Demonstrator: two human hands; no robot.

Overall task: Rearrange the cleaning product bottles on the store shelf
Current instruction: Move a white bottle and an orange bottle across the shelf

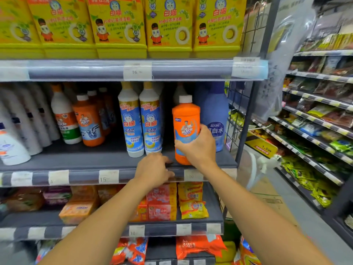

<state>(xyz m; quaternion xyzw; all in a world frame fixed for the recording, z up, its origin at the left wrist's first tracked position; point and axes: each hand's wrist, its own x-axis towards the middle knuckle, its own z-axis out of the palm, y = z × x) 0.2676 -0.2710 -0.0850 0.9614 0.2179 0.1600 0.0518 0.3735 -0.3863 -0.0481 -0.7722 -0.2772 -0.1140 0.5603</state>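
Right hand (198, 144) grips orange bottle (185, 123); left hand (153, 169) on shelf edge (84, 176)

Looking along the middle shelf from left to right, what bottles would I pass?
White bottles → white bottle with green band → orange drain-cleaner bottles → two blue-and-white bottles → orange bottle held in the right hand → blue bleach bottle.

Right hand (197, 145) closed in a grip; left hand (153, 169) flat, palm down.
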